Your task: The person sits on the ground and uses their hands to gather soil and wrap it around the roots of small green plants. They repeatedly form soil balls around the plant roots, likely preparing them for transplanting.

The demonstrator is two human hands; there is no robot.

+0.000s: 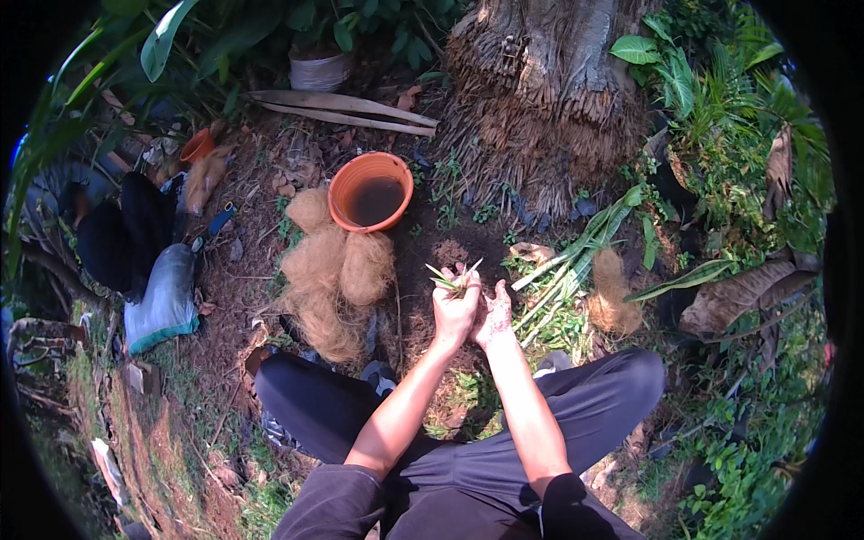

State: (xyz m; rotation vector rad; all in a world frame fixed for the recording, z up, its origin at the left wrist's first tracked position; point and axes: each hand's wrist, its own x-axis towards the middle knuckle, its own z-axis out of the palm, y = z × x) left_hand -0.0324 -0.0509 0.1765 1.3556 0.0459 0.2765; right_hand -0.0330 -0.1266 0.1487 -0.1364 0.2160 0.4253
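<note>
A small plant with narrow, pointed green leaves is gripped in my left hand, its leaves sticking up past the fingers. Close against it, my right hand is palm up with the fingers apart and soil stuck to the skin. Loose brown soil lies on the ground just beyond both hands. To their left are several bundles of tan plant fiber. Behind the bundles, an orange plastic pot holds dark liquid. Long cut green leaves lie right of my hands.
A thick tree trunk with matted roots rises ahead. Another fiber bundle lies at the right. At the left are a person in dark clothing, a pale sack, a blue-handled tool and a smaller orange pot.
</note>
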